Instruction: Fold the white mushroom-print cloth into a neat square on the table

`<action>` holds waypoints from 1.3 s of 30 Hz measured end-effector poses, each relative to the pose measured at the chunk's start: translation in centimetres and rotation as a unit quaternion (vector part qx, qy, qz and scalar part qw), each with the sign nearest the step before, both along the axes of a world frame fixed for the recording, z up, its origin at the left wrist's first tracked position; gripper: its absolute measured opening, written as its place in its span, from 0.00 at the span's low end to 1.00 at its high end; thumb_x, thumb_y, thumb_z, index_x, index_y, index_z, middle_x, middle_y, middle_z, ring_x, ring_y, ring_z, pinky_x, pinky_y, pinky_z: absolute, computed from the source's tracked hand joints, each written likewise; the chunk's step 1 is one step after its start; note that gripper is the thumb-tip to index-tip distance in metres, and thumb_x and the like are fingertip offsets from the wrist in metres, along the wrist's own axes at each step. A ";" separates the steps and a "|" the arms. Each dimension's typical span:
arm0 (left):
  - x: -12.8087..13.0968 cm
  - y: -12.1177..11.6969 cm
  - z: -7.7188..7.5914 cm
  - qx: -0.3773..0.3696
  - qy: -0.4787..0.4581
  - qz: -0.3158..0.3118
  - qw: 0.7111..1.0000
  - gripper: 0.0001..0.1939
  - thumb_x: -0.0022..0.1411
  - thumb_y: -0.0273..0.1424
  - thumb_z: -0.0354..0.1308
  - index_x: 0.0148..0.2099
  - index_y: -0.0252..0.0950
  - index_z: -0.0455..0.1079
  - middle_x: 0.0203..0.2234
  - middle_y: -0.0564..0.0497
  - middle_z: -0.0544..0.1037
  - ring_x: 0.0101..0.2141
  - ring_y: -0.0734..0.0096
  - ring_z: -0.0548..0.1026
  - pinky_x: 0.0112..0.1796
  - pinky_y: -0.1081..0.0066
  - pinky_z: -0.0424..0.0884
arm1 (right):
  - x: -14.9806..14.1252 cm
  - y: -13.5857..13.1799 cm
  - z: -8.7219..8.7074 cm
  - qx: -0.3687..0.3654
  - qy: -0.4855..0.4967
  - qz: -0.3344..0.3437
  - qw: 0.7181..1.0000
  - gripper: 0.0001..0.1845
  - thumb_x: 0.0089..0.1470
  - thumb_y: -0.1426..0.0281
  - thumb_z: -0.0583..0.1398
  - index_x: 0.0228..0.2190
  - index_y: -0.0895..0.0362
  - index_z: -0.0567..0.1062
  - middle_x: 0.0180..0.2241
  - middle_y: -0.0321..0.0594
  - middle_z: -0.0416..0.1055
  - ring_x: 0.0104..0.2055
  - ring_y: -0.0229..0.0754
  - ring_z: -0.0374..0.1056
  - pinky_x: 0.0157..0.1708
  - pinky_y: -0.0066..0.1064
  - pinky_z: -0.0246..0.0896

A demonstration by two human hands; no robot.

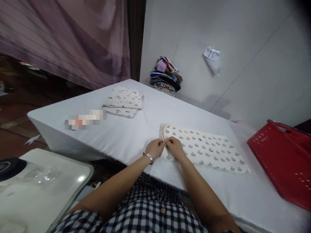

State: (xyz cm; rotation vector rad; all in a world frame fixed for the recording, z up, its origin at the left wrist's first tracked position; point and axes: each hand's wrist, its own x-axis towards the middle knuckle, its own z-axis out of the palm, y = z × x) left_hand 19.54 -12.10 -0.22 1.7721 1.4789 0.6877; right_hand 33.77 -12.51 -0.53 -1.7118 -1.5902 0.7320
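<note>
The white-covered table (150, 108) supports the cream printed cloth (206, 147) flat, near its front edge. At the cloth's layered left end, left hand (155, 148) and right hand (174, 148) pinch the edge, fingertips closed, seemingly keeping layers together.

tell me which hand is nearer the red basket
Right. The right hand is at the near end of the cloth, left of the red basket; the left hand is beside it, farther left.
</note>
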 end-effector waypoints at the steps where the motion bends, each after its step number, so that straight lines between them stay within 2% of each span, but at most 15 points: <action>1: 0.0 0.3 0.1 -0.010 0.010 -0.003 1.000 0.13 0.59 0.36 0.50 0.33 0.37 0.73 0.27 0.51 0.77 0.30 0.70 0.71 0.31 0.72 0.61 | 0.0 0.0 -0.1 0.003 0.001 -0.001 1.000 0.12 0.48 0.61 0.55 0.22 0.55 0.71 0.20 0.31 0.67 0.23 0.36 0.60 0.25 0.26 0.52; 4: 0.1 1.1 0.5 -0.024 0.027 -0.008 0.999 0.12 0.56 0.35 0.52 0.24 0.36 0.70 0.21 0.52 0.73 0.26 0.71 0.68 0.27 0.72 0.57 | -0.1 -0.1 -0.2 0.011 0.007 -0.005 1.000 0.11 0.48 0.62 0.55 0.22 0.55 0.70 0.19 0.30 0.67 0.23 0.36 0.60 0.24 0.26 0.51; 7: 0.2 1.5 0.5 -0.042 0.004 -0.003 0.999 0.11 0.52 0.32 0.52 0.20 0.36 0.65 0.16 0.54 0.68 0.23 0.73 0.65 0.26 0.73 0.56 | -0.3 -0.2 -0.3 0.019 0.024 -0.017 0.999 0.10 0.48 0.62 0.55 0.22 0.54 0.70 0.18 0.30 0.66 0.22 0.36 0.59 0.24 0.26 0.52; 11: 0.1 1.9 -0.2 -0.065 -0.076 0.007 0.995 0.11 0.51 0.32 0.52 0.19 0.37 0.62 0.16 0.56 0.66 0.23 0.75 0.64 0.26 0.73 0.57 | -0.6 -0.5 -0.5 0.046 0.019 -0.021 0.999 0.12 0.49 0.60 0.54 0.22 0.54 0.69 0.19 0.30 0.66 0.23 0.36 0.59 0.24 0.26 0.51; 15: -0.1 2.0 -0.5 -0.078 -0.109 -0.005 0.991 0.13 0.53 0.35 0.50 0.19 0.37 0.61 0.16 0.56 0.66 0.23 0.75 0.64 0.27 0.73 0.58 | -0.8 -0.6 -0.3 0.063 -0.008 -0.010 0.998 0.16 0.52 0.58 0.52 0.23 0.54 0.69 0.18 0.30 0.65 0.23 0.36 0.59 0.25 0.26 0.51; 21: -0.1 1.9 -0.1 -0.080 -0.090 -0.004 0.993 0.19 0.57 0.43 0.46 0.19 0.37 0.60 0.15 0.56 0.65 0.22 0.74 0.63 0.27 0.72 0.57 | -0.8 -0.8 0.4 0.049 -0.032 0.003 0.998 0.16 0.55 0.58 0.51 0.24 0.53 0.71 0.21 0.31 0.66 0.26 0.37 0.61 0.27 0.26 0.52; 26: -0.1 2.3 -0.3 -0.074 -0.064 -0.010 0.995 0.16 0.56 0.38 0.49 0.19 0.37 0.60 0.15 0.56 0.64 0.21 0.75 0.62 0.26 0.72 0.56 | -0.7 -1.1 0.5 0.024 -0.039 0.006 0.999 0.12 0.53 0.62 0.52 0.27 0.53 0.72 0.22 0.31 0.69 0.27 0.38 0.63 0.28 0.27 0.55; 30: 0.0 2.5 -0.4 -0.077 -0.059 -0.013 0.995 0.16 0.54 0.39 0.51 0.19 0.37 0.61 0.15 0.56 0.64 0.21 0.75 0.62 0.25 0.72 0.56 | -0.3 -1.7 0.9 0.067 -0.055 0.021 0.996 0.10 0.54 0.64 0.52 0.30 0.53 0.73 0.27 0.34 0.71 0.30 0.39 0.65 0.32 0.29 0.58; 33: 0.0 2.6 -0.3 -0.072 -0.048 -0.010 0.996 0.15 0.54 0.38 0.50 0.19 0.36 0.61 0.16 0.55 0.65 0.22 0.74 0.63 0.26 0.72 0.57 | 1.3 -2.6 1.1 0.135 -0.094 0.034 0.986 0.11 0.54 0.67 0.52 0.34 0.54 0.73 0.35 0.38 0.73 0.39 0.41 0.67 0.40 0.32 0.61; 35: 0.0 2.6 -0.2 -0.078 -0.048 -0.006 0.996 0.15 0.54 0.36 0.50 0.18 0.36 0.61 0.16 0.55 0.67 0.22 0.74 0.64 0.26 0.72 0.58 | 3.5 -3.5 0.9 0.166 -0.136 0.045 0.976 0.13 0.55 0.67 0.52 0.39 0.55 0.73 0.42 0.42 0.72 0.46 0.43 0.65 0.47 0.36 0.59; 37: 0.0 2.5 -0.1 -0.086 -0.050 0.000 0.995 0.15 0.54 0.35 0.50 0.18 0.36 0.61 0.17 0.54 0.67 0.22 0.74 0.64 0.27 0.72 0.59 | 6.6 -4.7 0.3 0.159 -0.211 0.043 0.964 0.16 0.56 0.64 0.53 0.43 0.55 0.73 0.49 0.45 0.69 0.53 0.46 0.61 0.54 0.41 0.53; 39: 0.0 2.6 -0.1 -0.082 -0.039 -0.001 0.996 0.15 0.54 0.34 0.50 0.18 0.36 0.60 0.16 0.54 0.67 0.22 0.74 0.64 0.26 0.72 0.58 | 9.7 -6.1 -0.5 0.111 -0.283 -0.003 0.953 0.20 0.56 0.60 0.53 0.48 0.55 0.72 0.54 0.47 0.65 0.59 0.51 0.55 0.56 0.49 0.47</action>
